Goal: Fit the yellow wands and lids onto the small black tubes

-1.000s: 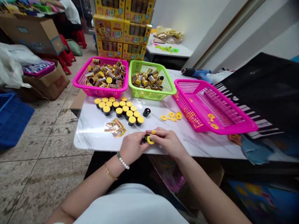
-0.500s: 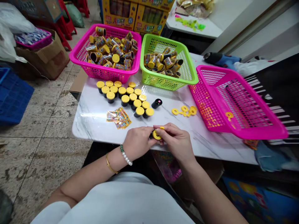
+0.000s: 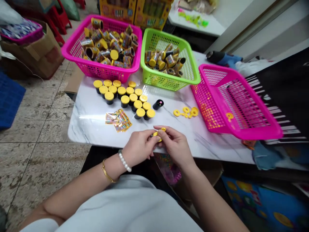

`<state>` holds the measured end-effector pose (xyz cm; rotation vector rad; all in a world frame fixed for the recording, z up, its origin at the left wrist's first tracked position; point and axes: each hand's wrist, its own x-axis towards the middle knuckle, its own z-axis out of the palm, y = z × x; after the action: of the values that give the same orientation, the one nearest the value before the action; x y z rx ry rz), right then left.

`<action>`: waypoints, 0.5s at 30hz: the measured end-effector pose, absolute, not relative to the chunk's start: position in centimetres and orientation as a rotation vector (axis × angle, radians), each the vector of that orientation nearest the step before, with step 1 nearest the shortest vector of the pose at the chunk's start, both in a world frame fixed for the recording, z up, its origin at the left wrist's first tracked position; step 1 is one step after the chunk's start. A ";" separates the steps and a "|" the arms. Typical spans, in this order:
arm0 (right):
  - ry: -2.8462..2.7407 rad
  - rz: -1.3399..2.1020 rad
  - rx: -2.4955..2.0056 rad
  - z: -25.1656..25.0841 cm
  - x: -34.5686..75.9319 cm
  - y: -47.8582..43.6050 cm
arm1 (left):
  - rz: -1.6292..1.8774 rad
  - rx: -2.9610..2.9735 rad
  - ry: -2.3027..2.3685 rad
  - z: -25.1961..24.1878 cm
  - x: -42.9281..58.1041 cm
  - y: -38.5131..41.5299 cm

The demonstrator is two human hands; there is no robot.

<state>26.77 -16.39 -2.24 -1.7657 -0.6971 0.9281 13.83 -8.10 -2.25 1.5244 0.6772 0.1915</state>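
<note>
Close to the table's front edge, my left hand [image 3: 138, 144] is closed around a small tub with a yellow lid [image 3: 156, 134]; fingers hide most of its black body. My right hand [image 3: 178, 146] meets it from the other side, thumb and fingers pinching a yellow ring piece [image 3: 163, 129] at the lid. Beyond the hands stand several black tubs with yellow lids [image 3: 140, 112]. One black tub without a lid [image 3: 158, 104] lies tilted to their right. Loose yellow ring pieces [image 3: 185, 111] rest farther right, and printed wrappers [image 3: 119, 120] are spread to the left.
A pink basket [image 3: 96, 68] and a green basket [image 3: 169, 84], both holding wrapped tubs, stand at the back. Another pink basket [image 3: 241, 132] at right has a yellow ring piece inside. Behind it lies a blue heat-gun-like tool [image 3: 224, 59]. A cardboard box [image 3: 44, 53] is on the floor.
The view has shifted slightly, moving the scene left. My fingers have closed further over the tub, and less of its black body and yellow lid shows. Tubs and wrappers on the table stay put.
</note>
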 end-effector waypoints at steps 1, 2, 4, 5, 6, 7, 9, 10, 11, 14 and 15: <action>-0.729 0.906 -1.770 -2.2 26.7 -16.5 | 0.243 1.611 0.712 -2.3 13.8 -8.4; -0.769 0.890 -1.775 -2.2 26.8 -16.6 | 0.292 1.701 0.742 -2.5 13.8 -8.6; -0.856 0.905 -1.777 -2.2 27.4 -17.0 | 0.357 1.865 0.769 -2.7 14.0 -9.0; -0.879 0.943 -1.774 -2.1 27.9 -17.2 | 0.367 1.935 0.763 -2.8 14.1 -9.1; -0.883 1.007 -1.759 -2.1 28.5 -17.3 | 0.369 1.993 0.753 -2.8 14.2 -9.1; -0.868 1.085 -1.724 -2.1 29.3 -17.3 | 0.365 2.040 0.743 -2.8 14.2 -9.1; -0.818 1.293 -1.606 -2.0 31.0 -17.0 | 0.323 2.114 0.730 -2.6 14.3 -9.0; -0.803 1.409 -1.540 -1.9 31.8 -16.6 | 0.285 2.152 0.737 -2.4 14.2 -9.0; -0.803 1.523 -1.474 -1.8 32.5 -16.1 | 0.238 2.199 0.757 -2.2 14.2 -8.9; -0.881 1.786 -1.374 -1.5 33.8 -14.4 | 0.080 2.365 0.836 -1.5 14.0 -8.7; -0.921 1.846 -1.369 -1.4 33.9 -13.9 | 0.036 2.411 0.845 -1.4 14.0 -8.7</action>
<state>33.93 -13.87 -1.42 -1.3686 -0.9211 1.8464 14.02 -8.69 -1.38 2.4106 0.8449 0.0364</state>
